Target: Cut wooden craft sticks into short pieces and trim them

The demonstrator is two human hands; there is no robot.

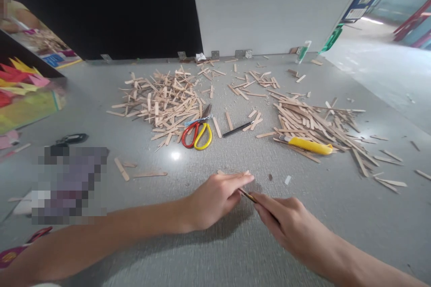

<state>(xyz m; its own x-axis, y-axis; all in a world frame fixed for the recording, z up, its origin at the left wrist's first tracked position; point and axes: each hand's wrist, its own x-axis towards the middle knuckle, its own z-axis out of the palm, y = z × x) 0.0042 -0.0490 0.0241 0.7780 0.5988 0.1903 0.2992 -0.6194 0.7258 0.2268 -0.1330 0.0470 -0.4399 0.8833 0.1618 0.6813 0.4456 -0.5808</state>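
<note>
My left hand point(215, 197) lies on the grey table with its fingers pressed together on a flat wooden stick point(232, 173), holding it down. My right hand point(289, 222) is closed around a thin pencil-like tool point(248, 195), whose tip points at the stick under my left fingers. Beyond the hands lie red-and-yellow scissors point(197, 134), a black pen point(237, 129) and a yellow utility knife point(308, 145).
Two heaps of wooden sticks spread at centre-left point(164, 101) and right point(316, 121), with loose sticks point(121, 169) scattered around. Coloured paper point(20, 80) lies at the far left. A white panel point(269, 9) and a dark panel stand behind the table.
</note>
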